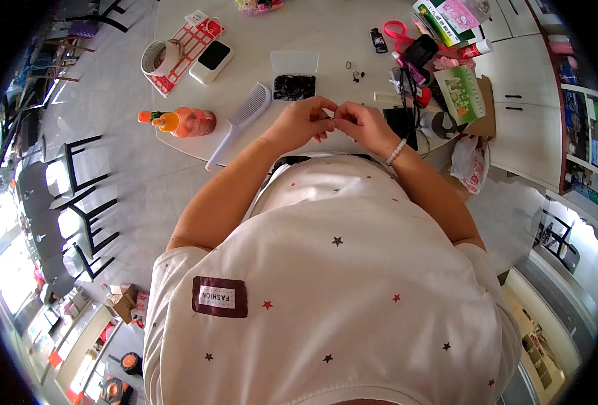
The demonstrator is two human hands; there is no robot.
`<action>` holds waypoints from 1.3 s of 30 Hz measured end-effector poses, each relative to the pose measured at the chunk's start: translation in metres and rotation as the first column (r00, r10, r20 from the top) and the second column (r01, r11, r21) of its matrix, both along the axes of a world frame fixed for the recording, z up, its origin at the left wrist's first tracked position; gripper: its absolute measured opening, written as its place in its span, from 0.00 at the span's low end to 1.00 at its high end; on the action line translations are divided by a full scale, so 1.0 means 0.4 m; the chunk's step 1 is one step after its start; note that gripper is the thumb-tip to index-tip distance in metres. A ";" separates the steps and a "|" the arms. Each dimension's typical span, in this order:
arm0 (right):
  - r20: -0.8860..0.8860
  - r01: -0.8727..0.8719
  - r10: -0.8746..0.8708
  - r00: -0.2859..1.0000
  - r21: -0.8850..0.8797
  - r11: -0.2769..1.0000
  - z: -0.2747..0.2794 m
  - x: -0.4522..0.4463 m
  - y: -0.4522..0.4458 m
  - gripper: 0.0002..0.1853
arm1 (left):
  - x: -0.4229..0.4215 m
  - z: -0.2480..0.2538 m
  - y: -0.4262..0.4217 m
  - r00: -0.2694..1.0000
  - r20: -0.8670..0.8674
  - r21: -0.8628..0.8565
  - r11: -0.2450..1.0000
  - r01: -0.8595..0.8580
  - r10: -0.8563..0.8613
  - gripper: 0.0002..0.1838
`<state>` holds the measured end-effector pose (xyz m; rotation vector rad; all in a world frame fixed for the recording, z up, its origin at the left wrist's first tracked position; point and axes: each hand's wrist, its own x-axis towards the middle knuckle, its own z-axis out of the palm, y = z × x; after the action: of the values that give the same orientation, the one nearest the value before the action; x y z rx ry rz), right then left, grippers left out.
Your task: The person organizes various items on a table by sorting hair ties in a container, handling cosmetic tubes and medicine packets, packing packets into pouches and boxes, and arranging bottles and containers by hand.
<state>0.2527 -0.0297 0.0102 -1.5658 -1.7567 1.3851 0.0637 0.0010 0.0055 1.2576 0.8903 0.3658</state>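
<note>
My left hand [303,123] and my right hand [366,126] meet at the table's near edge, fingertips pinched together. Whatever lies between the fingertips is too small to make out. Just beyond my left hand is an open clear box [294,88] full of small black bands, its lid tipped back. A few loose black bands [357,76] lie on the table past my right hand. To the left of my left hand rests a pale comb [243,115], its handle pointing toward me.
On the white table [245,20] stand orange bottles [189,123], a tape roll [162,58] and a white device [212,61] at the left. Black cables [417,77], a green-and-white packet [462,94] and a red-and-white tube [475,48] crowd the right. Chairs [86,162] stand at far left.
</note>
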 end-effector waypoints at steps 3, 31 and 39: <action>0.196 0.105 -0.142 0.970 0.188 0.977 -0.046 0.042 0.018 0.10 | 0.001 -0.008 0.017 0.962 -0.160 0.072 0.975 -0.212 0.221 0.09; 0.195 0.279 -0.375 0.906 0.391 0.877 -0.163 0.062 0.149 0.06 | -0.083 -0.054 0.042 0.779 -0.357 0.605 0.763 -0.228 0.515 0.11; -0.289 0.221 -0.229 0.930 -0.060 0.973 -0.060 -0.046 0.113 0.11 | -0.011 -0.023 0.043 0.872 0.069 -0.228 0.859 -0.459 0.484 0.12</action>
<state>0.2341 0.0156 -0.0140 -1.4348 -1.3448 1.4447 0.0591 0.0183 -0.0036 0.8037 1.0984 0.7175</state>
